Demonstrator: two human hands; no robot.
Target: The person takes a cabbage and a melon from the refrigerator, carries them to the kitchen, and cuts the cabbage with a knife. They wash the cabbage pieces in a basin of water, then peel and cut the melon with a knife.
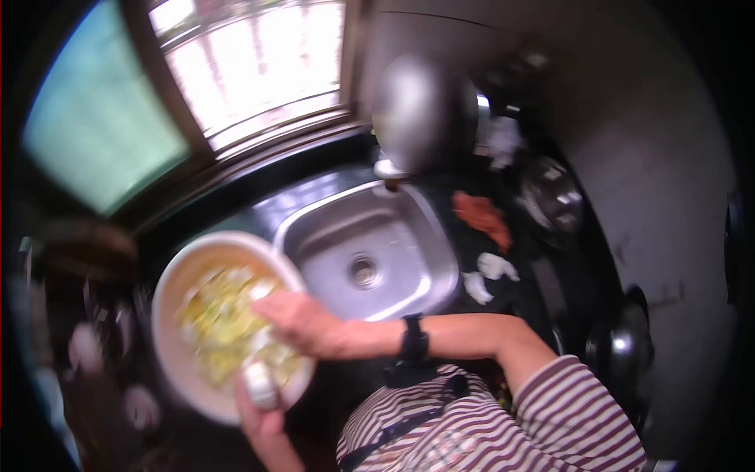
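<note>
Bowl (182, 271) of yellow-green food (216, 315), by sink's (409, 236) left edge, pinched at rim by left hand (263, 421); right hand (303, 322) flat inside.

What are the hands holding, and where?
The left hand holds the white bowl by its rim; the right hand rests on the chopped food inside, grip unclear.

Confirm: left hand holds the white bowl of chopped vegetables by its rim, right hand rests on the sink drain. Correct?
Not quite. The right hand lies in the white bowl, on the chopped vegetables, not on the drain, which shows uncovered in the sink beside the bowl. The left hand does hold the bowl by its rim. The head view shows it.
</note>
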